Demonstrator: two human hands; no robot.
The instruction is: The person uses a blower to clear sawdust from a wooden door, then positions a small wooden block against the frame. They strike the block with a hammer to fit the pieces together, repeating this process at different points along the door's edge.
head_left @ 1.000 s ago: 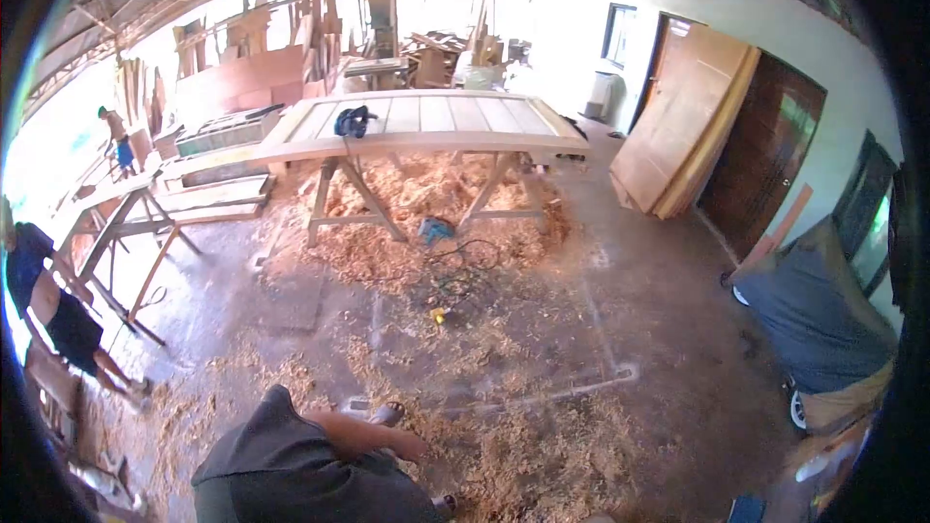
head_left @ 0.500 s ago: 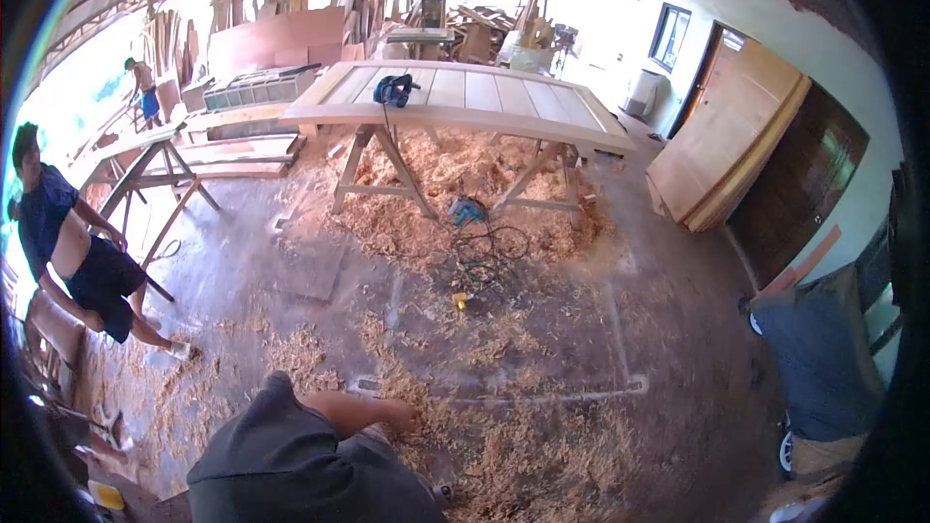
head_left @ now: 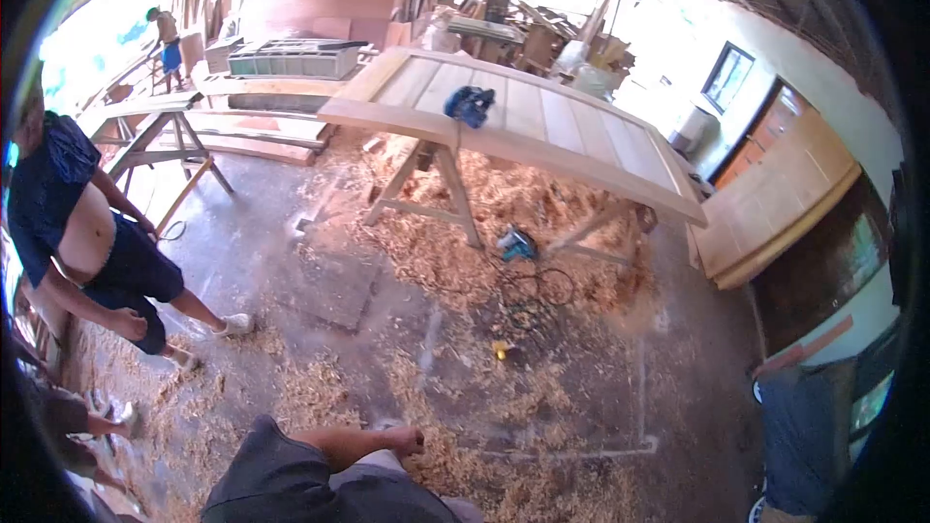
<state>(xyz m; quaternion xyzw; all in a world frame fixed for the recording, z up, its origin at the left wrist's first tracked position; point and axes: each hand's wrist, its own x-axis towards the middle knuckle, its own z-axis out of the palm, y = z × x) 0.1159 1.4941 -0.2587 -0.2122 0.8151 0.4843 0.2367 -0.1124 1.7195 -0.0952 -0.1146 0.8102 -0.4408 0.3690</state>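
My left hand (head_left: 407,441) is at the bottom middle, its forearm coming out of a dark sleeve. The fingers are curled closed, and I see nothing in them. It hangs above a dark floor strewn with wood shavings (head_left: 528,407). My right hand is out of view. Farther ahead, a wooden panel door (head_left: 513,102) lies flat on wooden sawhorses (head_left: 441,189). On the door rests a dark blue power tool (head_left: 470,106). Under its front edge, a teal power tool (head_left: 516,244) sits on the shavings, with a tangled cord and a small yellow piece (head_left: 502,350) nearby.
A person (head_left: 92,232) in a dark shirt and shorts stands close on the left, with another person's legs (head_left: 92,426) below. Someone else (head_left: 167,48) is far back. Door panels (head_left: 775,203) lean on the right wall near a covered object (head_left: 809,426). Lumber (head_left: 262,126) lies behind.
My view has tilted and shifted, so the door appears larger and lower right. The person on the left looks nearer. My left hand shows more plainly, slightly lower.
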